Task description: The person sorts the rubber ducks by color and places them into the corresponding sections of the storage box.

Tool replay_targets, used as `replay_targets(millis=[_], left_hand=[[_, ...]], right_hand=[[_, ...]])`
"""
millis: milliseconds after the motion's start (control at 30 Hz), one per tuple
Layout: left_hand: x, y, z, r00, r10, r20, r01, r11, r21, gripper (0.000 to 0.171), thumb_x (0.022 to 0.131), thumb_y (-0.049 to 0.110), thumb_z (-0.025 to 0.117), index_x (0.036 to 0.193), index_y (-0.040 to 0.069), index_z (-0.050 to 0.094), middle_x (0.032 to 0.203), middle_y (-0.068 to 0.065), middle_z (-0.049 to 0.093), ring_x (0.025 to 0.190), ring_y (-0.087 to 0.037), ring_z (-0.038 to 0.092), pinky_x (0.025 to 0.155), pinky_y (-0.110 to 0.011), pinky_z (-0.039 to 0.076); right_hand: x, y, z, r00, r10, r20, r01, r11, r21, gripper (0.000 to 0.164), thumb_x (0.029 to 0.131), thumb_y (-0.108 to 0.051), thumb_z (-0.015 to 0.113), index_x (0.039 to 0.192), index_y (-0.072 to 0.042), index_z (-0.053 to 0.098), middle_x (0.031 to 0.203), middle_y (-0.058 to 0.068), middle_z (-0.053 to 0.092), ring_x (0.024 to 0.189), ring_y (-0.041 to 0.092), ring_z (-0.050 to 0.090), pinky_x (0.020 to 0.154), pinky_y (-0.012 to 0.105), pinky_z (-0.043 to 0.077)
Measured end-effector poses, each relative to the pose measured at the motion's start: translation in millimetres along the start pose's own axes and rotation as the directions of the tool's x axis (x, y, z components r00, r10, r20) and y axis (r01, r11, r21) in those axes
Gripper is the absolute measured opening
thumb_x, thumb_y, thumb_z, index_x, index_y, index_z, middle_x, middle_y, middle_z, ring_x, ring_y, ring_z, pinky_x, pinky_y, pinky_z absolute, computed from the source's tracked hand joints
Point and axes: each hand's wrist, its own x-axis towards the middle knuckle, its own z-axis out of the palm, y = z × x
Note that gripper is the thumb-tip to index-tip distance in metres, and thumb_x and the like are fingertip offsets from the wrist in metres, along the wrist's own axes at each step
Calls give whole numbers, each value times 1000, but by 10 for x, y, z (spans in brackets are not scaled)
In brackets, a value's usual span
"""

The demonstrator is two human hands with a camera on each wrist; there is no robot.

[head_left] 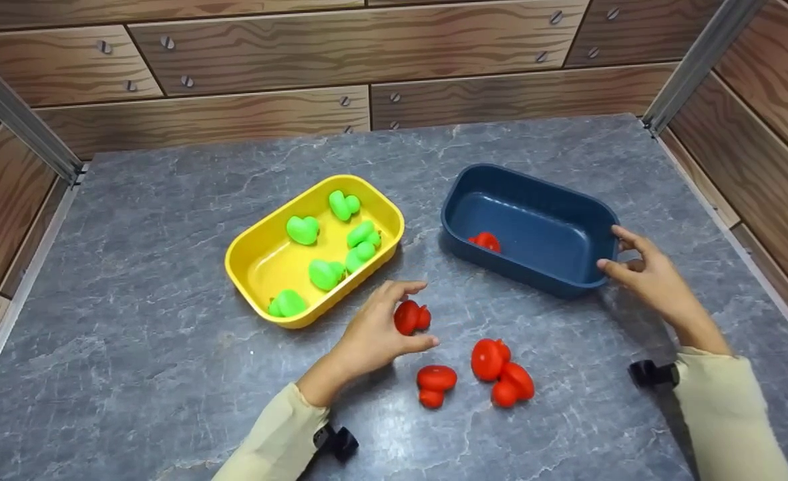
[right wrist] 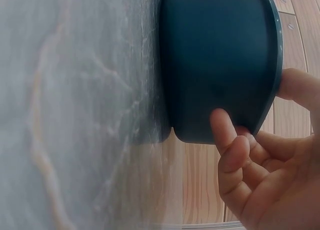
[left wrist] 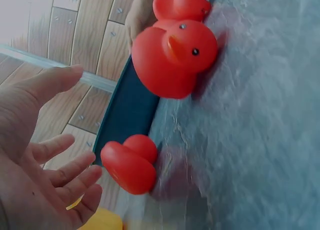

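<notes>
My left hand reaches around a red rubber duck on the table, thumb and fingers spread to either side with a gap visible. In the left wrist view its fingers are loosely bent and hold nothing. More red ducks lie close by: one duck just nearer, and two touching ducks to the right. My right hand grips the right end of a blue bin at its rim; in the right wrist view, fingers rest against the outer wall. One red duck is inside this bin.
A yellow bin left of centre contains several green ducks. Wood-patterned panels enclose the back and sides of the grey marbled table, with metal posts at the corners.
</notes>
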Motion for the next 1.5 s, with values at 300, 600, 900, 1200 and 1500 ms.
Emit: replay_targets(millis=[300, 600, 900, 1200, 1500], left_hand=[[19, -132, -3, 998, -40, 38, 36, 994, 103, 75, 70, 29, 85, 135, 12, 53, 130, -9, 53, 121, -27, 49, 98, -41, 44], [49, -197, -12, 998, -56, 35, 51, 990, 129, 75, 68, 28, 86, 134, 11, 53, 129, -9, 54, 122, -29, 47, 104, -45, 39], [52, -231, -24, 996, -64, 61, 54, 987, 153, 74, 70, 22, 84, 135, 9, 52, 131, -11, 54, 123, -31, 47, 106, -46, 37], [68, -271, -51, 996, -58, 65, 47, 986, 163, 68, 70, 14, 80, 132, 7, 54, 131, -10, 57, 125, -31, 48, 107, -45, 36], [68, -287, -66, 996, -70, 62, 61, 988, 139, 62, 71, 10, 77, 129, 9, 56, 125, -8, 60, 113, -26, 52, 100, -43, 41]], right_hand=[[1, -26, -1, 1000, -18, 1, 18, 1000, 11, 72, 96, -26, 59, 151, 2, 20, 123, 16, 37, 74, -7, 54, 59, 20, 46], [10, -19, -2, 1000, -15, -8, 15, 1000, 5, 71, 96, -25, 59, 151, 2, 22, 123, 17, 38, 73, -7, 54, 59, 19, 47], [-1, -8, 8, 1000, -21, -7, 21, 1000, 15, 71, 97, -23, 59, 151, 2, 21, 124, 17, 37, 74, -9, 55, 61, 18, 49], [-9, -5, 1, 1000, -15, 4, 14, 1000, 22, 72, 97, -25, 59, 151, 2, 20, 124, 17, 36, 75, -6, 56, 62, 19, 49], [2, -8, 9, 1000, -15, -2, 15, 1000, 12, 70, 97, -22, 58, 151, 3, 20, 125, 18, 38, 74, -6, 55, 62, 17, 48]])
